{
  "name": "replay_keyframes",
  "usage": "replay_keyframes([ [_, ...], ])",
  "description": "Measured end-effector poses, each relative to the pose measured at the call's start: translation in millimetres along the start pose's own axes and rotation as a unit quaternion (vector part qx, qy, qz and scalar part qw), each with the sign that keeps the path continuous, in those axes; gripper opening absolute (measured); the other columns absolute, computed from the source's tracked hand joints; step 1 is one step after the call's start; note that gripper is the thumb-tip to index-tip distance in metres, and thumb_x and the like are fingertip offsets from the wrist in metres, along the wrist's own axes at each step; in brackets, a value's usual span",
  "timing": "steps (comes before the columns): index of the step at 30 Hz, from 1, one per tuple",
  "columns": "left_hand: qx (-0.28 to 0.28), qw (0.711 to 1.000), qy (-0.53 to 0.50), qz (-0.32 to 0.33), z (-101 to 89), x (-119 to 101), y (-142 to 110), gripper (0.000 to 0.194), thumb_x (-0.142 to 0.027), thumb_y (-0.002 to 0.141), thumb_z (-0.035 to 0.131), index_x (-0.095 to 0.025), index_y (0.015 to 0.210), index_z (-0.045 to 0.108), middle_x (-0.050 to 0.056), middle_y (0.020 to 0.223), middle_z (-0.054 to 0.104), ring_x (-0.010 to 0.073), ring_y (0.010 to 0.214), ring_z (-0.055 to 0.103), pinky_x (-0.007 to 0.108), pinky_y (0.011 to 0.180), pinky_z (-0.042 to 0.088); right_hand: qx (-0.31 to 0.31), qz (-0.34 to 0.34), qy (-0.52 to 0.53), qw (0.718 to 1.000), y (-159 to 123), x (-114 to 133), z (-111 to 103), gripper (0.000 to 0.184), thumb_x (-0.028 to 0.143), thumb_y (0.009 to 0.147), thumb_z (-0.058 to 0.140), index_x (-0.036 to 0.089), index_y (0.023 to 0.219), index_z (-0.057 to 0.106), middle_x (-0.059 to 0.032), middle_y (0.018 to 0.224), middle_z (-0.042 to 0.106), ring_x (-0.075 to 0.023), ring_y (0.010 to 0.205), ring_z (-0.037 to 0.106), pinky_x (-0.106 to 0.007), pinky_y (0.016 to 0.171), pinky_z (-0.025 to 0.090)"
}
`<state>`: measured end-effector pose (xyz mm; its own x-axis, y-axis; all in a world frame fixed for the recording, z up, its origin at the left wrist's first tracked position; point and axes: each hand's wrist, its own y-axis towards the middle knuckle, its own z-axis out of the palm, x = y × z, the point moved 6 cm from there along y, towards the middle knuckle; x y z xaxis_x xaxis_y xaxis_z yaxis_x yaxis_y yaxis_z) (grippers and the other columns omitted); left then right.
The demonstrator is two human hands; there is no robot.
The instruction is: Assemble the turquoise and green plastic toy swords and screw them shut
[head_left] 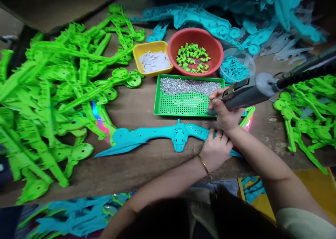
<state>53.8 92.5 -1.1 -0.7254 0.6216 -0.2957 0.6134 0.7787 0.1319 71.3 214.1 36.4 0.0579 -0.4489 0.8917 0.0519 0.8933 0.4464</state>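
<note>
A blue plastic toy bow lies across the wooden table in front of me, with green limbs at both ends bearing shiny multicoloured patches. My left hand, a gold bracelet on its wrist, grips the bow's right part with fingers over its edge. Just above it, my right hand is wrapped round a grey power screwdriver that slants in from the upper right. Its tip points down and left; where it ends is hidden by my hands. A green perforated tray holding small metal screws sits just behind the bow.
Green plastic parts pile up on the left, more green parts on the right. Behind the tray stand a yellow bowl, a red bowl and a clear tub of blue pieces. Large blue parts lie at the back.
</note>
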Motion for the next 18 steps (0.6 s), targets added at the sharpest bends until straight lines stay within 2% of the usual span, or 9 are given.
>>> replay_keyframes([
  [9,-0.008,1.0,0.009,0.006,0.9,1,0,0.061,-0.049,0.076,0.076,-0.015,0.124,0.06,0.012,0.123,0.063,0.0321,0.116,0.054,0.051,0.106,0.038,0.019,0.031,0.002,0.999,-2,-4,3,0.027,0.046,0.076,0.074,0.022,0.079,0.063,0.0033,0.076,0.066,-0.0081,0.054,0.056,-0.028,0.057,0.053],
  [12,0.003,1.0,0.014,0.005,-0.5,1,-1,0.065,-0.05,0.075,0.077,-0.016,0.127,0.058,0.013,0.126,0.061,0.0318,0.116,0.055,0.051,0.106,0.038,-0.006,0.007,0.033,0.999,1,9,1,0.026,0.045,0.076,0.075,0.023,0.082,0.063,0.0038,0.078,0.067,-0.008,0.054,0.057,-0.026,0.053,0.051],
  [15,0.016,1.0,0.019,0.003,-2.2,1,-3,0.074,-0.05,0.074,0.077,-0.018,0.136,0.051,0.014,0.135,0.057,0.0306,0.117,0.055,0.05,0.105,0.039,-0.049,-0.034,0.066,0.996,10,38,-24,0.025,0.044,0.077,0.075,0.027,0.091,0.064,0.0046,0.08,0.069,-0.0082,0.051,0.059,-0.025,0.048,0.05],
  [18,0.028,0.999,0.024,0.0,-2.5,1,-4,0.08,-0.05,0.075,0.077,-0.019,0.142,0.045,0.014,0.141,0.053,0.0298,0.116,0.056,0.05,0.104,0.041,-0.14,-0.092,0.012,0.986,22,62,-80,0.027,0.045,0.076,0.075,0.026,0.092,0.064,0.0041,0.076,0.069,-0.0077,0.045,0.056,-0.024,0.042,0.045],
])
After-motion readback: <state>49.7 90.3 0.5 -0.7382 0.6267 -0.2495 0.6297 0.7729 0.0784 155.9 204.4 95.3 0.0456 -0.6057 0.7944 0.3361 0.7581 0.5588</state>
